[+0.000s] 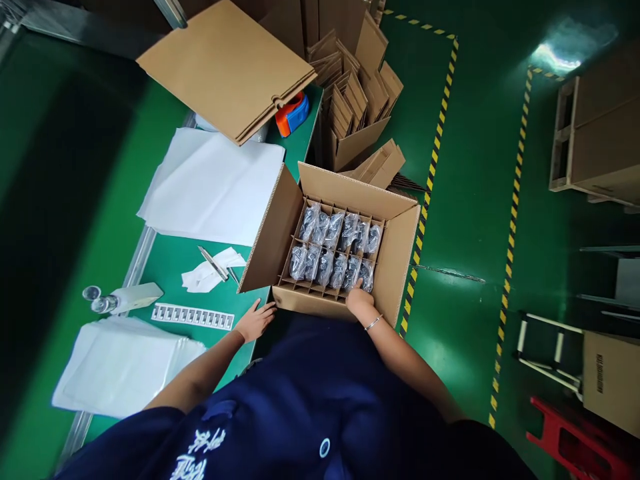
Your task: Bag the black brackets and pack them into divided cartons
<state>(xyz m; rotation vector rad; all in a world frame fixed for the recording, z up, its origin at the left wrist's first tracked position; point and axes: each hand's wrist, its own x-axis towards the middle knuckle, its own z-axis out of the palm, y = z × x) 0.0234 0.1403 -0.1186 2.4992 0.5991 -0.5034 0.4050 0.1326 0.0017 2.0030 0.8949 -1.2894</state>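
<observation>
An open cardboard box [395,253] with a cardboard divider grid stands in front of me, two rows of its cells filled with dark parts in clear plastic bags [333,250]. My right hand [359,299] reaches over the box's near wall, its fingers on a bagged part in the near row; whether it grips the part is hidden. My left hand [256,320] lies flat with fingers spread on the green table [170,267], beside the box's near left corner and flap.
On the table lie white sheets [213,183], a stack of clear bags [120,363], a label strip [193,317], a small bottle [125,299], a pen on tissue [213,267], flat cardboard [227,63] and a tape dispenser [293,113]. Folded dividers [357,100] stand behind. Hazard-striped floor tape [435,167] runs right.
</observation>
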